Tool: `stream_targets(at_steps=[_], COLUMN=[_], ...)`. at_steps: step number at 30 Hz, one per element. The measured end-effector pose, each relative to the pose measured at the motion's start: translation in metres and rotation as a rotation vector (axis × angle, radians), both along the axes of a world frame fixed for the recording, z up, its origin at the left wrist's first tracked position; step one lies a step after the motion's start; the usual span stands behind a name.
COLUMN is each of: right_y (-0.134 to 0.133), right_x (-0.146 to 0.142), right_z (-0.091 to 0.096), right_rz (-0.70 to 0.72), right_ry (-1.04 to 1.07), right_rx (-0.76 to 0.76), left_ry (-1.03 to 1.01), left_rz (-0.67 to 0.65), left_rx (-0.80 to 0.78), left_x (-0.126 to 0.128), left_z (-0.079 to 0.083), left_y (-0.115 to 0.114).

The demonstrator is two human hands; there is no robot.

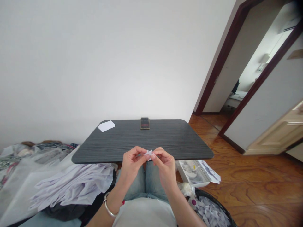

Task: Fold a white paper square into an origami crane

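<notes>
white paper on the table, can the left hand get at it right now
Probably yes: nothing stands between the left hand and the white paper, though that hand is pinching a small white piece.

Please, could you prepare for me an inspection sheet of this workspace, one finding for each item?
Surface: dark table; white cards at the far left corner, small dark framed object at the far edge.
Things in hand: small white piece, between both hands' fingertips.
Clutter: pale heap, seemingly cloth, on the left; white box and black-rimmed container with many pale pieces on the right.
Grip: left hand and right hand both pinch the piece.
Cables: nothing seen for certain; box contents unclear.
Surroundings: white wall ahead, wooden floor and dark door frame on the right.
</notes>
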State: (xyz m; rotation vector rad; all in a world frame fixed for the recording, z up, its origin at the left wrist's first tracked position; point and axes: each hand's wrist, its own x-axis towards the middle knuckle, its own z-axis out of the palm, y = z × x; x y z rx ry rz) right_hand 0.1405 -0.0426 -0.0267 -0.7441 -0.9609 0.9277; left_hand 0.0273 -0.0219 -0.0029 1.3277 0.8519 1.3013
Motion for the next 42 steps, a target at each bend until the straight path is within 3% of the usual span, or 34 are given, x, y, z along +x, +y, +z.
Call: stream_targets(at_steps=[13, 25, 32, 42], right_y=[0.002, 0.011, 0.009, 0.011], right_x=[-0.01, -0.004, -0.004, -0.001], right_z=[-0.004, -0.012, -0.011, -0.017], right_rz=[-0.055, -0.022, -0.018, -0.182], right_ry=[0.105, 0.062, 0.006, -0.158], right_rx=[0.118, -0.036, -0.032, 0.04], left_ry=[-0.006, -0.143, -0.169, -0.147], left_rz=[-0.036, -0.027, -0.031, -0.01], left_rx=[-0.005, -0.145, -0.144, -0.129], left_x=[0.0, 0.002, 0.002, 0.003], left_z=[-0.005, -0.008, -0.013, -0.012], left_y=[0.002, 0.005, 0.008, 0.007])
